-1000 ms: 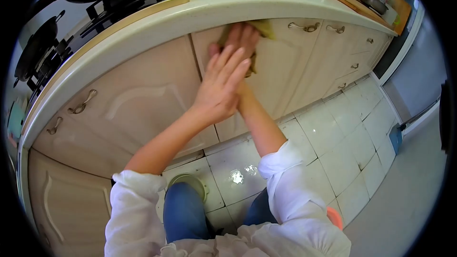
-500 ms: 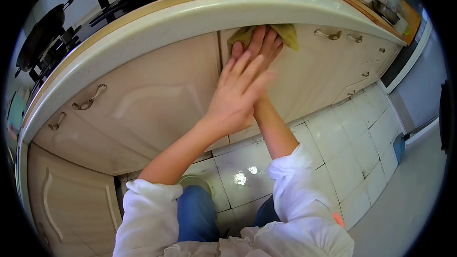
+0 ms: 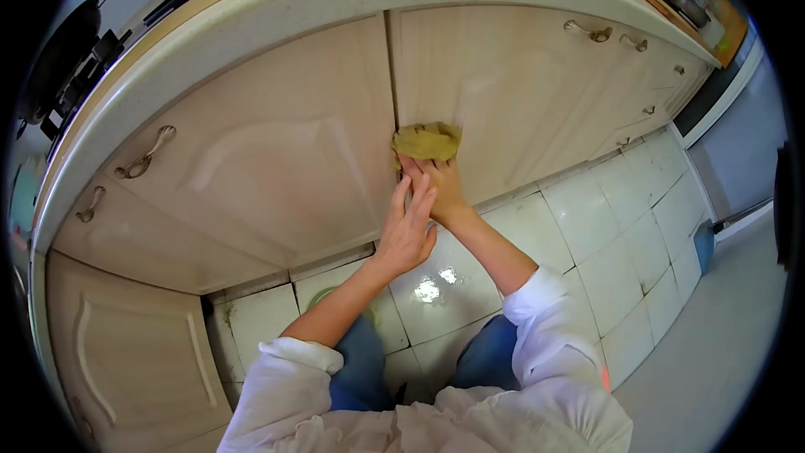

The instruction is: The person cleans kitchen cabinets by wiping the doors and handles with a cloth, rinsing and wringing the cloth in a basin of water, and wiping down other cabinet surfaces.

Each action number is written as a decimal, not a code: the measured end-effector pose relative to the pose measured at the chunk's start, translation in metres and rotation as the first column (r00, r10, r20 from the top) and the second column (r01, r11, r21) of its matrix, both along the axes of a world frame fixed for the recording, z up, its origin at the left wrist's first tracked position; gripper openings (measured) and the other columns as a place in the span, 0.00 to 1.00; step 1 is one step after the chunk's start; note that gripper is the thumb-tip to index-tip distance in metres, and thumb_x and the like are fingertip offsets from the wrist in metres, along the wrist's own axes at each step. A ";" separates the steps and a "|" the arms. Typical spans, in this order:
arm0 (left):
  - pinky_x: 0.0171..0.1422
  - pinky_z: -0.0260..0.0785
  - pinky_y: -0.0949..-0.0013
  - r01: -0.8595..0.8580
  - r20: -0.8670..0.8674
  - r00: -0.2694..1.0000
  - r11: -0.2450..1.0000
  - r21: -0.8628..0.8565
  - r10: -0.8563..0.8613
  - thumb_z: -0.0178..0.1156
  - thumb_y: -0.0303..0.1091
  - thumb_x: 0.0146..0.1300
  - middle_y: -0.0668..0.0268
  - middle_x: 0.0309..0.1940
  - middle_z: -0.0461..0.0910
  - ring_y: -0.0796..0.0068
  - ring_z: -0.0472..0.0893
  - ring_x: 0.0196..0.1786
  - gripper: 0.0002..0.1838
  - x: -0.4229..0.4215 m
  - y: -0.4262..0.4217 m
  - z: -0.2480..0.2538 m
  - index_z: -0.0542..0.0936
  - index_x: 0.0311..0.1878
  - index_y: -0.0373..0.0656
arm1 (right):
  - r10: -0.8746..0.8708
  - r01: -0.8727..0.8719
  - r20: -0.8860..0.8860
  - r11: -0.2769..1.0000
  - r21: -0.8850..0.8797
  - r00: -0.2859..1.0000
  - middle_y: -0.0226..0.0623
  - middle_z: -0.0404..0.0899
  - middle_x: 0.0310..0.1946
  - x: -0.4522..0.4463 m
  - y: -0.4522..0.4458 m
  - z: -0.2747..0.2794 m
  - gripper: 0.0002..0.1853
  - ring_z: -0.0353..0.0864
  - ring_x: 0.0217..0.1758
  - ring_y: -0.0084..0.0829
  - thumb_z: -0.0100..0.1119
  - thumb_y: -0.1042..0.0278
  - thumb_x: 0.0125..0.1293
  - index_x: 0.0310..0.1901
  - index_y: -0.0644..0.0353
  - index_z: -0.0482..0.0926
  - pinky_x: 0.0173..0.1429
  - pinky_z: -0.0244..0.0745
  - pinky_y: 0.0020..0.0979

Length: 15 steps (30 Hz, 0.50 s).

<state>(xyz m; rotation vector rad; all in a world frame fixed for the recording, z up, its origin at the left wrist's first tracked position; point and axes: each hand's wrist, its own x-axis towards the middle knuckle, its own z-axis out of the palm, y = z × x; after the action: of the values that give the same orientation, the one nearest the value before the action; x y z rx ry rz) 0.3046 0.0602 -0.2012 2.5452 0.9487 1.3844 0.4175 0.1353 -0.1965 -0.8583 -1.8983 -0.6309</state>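
A yellow-green cloth (image 3: 429, 142) lies bunched against the right cabinet door (image 3: 511, 92), close to the gap between the two doors. My right hand (image 3: 441, 184) presses it to the door; the fingers are partly covered by the cloth. Just in front and to the left, my left hand (image 3: 406, 231) is open, fingers stretched out and holding nothing. Its fingertips overlap the right hand in view; whether they touch, I cannot tell. The left cabinet door (image 3: 277, 151) is beside them, shut.
The countertop (image 3: 335, 2) curves above the doors, with a black wok (image 3: 63, 54) and stove at the upper left. Metal handles (image 3: 147, 153) stick out from the doors. Below are white floor tiles (image 3: 470, 273) and a green bucket (image 3: 323, 295) by my leg.
My right hand and the cloth have moved down the door from just under the countertop. The left hand has lowered too, and the view has tilted down.
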 end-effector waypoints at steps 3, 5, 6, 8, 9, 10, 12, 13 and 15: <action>0.72 0.48 0.43 0.005 0.063 0.998 0.994 0.107 -0.012 0.56 0.18 0.47 0.44 0.72 0.50 0.36 0.50 0.72 0.43 0.003 0.013 0.034 0.53 0.70 0.35 | -0.116 0.117 0.010 0.990 -0.080 0.993 0.36 0.73 0.57 -0.006 0.002 0.047 0.23 0.69 0.60 0.46 0.53 0.63 0.60 0.58 0.55 0.75 0.63 0.62 0.49; 0.73 0.48 0.45 -0.050 0.141 0.990 0.952 0.301 0.007 0.52 0.16 0.45 0.43 0.72 0.51 0.36 0.50 0.72 0.44 0.006 0.027 0.091 0.52 0.71 0.34 | -0.103 0.091 -0.127 0.991 -0.100 0.986 0.33 0.73 0.57 -0.020 0.000 0.113 0.28 0.70 0.58 0.42 0.52 0.63 0.58 0.63 0.52 0.71 0.62 0.62 0.48; 0.73 0.48 0.45 -0.040 0.128 0.992 0.960 0.278 0.005 0.52 0.16 0.45 0.43 0.72 0.51 0.36 0.50 0.72 0.44 0.004 0.032 0.109 0.52 0.71 0.34 | -0.065 0.064 -0.173 0.998 -0.012 0.983 0.34 0.72 0.57 -0.026 0.003 0.136 0.27 0.69 0.57 0.43 0.52 0.63 0.58 0.62 0.53 0.71 0.61 0.63 0.47; 0.73 0.48 0.48 -0.040 0.149 0.989 0.950 0.309 -0.007 0.51 0.16 0.43 0.43 0.71 0.52 0.36 0.53 0.71 0.45 0.000 0.038 0.124 0.51 0.71 0.32 | -0.046 0.058 -0.221 0.997 0.048 0.974 0.34 0.71 0.57 -0.029 0.010 0.144 0.27 0.69 0.55 0.43 0.52 0.64 0.58 0.61 0.54 0.72 0.59 0.64 0.47; 0.73 0.48 0.48 -0.025 0.141 0.990 0.958 0.286 -0.016 0.51 0.16 0.43 0.43 0.71 0.52 0.36 0.53 0.71 0.45 -0.003 0.037 0.114 0.51 0.71 0.32 | 0.005 0.012 -0.217 0.997 0.074 0.976 0.34 0.70 0.57 -0.028 0.012 0.138 0.26 0.69 0.56 0.43 0.52 0.64 0.58 0.61 0.54 0.73 0.58 0.65 0.46; 0.73 0.49 0.49 -0.065 0.099 0.994 0.947 0.315 0.036 0.51 0.17 0.42 0.43 0.71 0.53 0.35 0.54 0.70 0.45 -0.005 0.038 0.103 0.52 0.71 0.31 | 0.057 -0.035 -0.212 0.994 0.107 0.976 0.34 0.69 0.58 -0.027 0.012 0.132 0.26 0.68 0.56 0.43 0.52 0.65 0.57 0.60 0.55 0.73 0.57 0.66 0.45; 0.73 0.49 0.50 -0.083 0.041 0.996 0.937 0.341 0.073 0.51 0.17 0.42 0.43 0.71 0.53 0.35 0.55 0.69 0.45 -0.007 0.037 0.077 0.52 0.70 0.30 | 0.016 0.006 -0.200 0.994 0.105 0.980 0.34 0.70 0.57 -0.025 0.012 0.092 0.24 0.68 0.57 0.42 0.53 0.64 0.57 0.58 0.56 0.75 0.56 0.68 0.43; 0.73 0.50 0.49 -0.079 0.034 0.997 0.956 0.283 0.072 0.51 0.17 0.43 0.42 0.71 0.53 0.35 0.55 0.69 0.44 -0.008 0.029 0.058 0.52 0.70 0.30 | -0.034 0.035 -0.151 0.999 0.009 0.988 0.34 0.70 0.57 -0.024 0.005 0.066 0.24 0.68 0.57 0.41 0.54 0.64 0.57 0.58 0.56 0.75 0.56 0.68 0.42; 0.73 0.50 0.48 -0.073 -0.008 0.997 0.986 0.149 0.075 0.51 0.17 0.43 0.41 0.70 0.53 0.34 0.55 0.69 0.43 -0.009 0.016 0.012 0.53 0.69 0.29 | -0.069 0.055 -0.085 0.986 -0.155 0.994 0.34 0.71 0.55 -0.020 -0.007 0.009 0.24 0.67 0.59 0.41 0.54 0.62 0.58 0.58 0.55 0.75 0.56 0.68 0.43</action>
<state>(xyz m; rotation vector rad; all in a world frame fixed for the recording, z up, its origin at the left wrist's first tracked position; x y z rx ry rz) 0.2954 0.0758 -0.1896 2.6543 0.9872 1.5149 0.3975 0.1279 -0.1873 -1.0296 -1.8615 -0.4802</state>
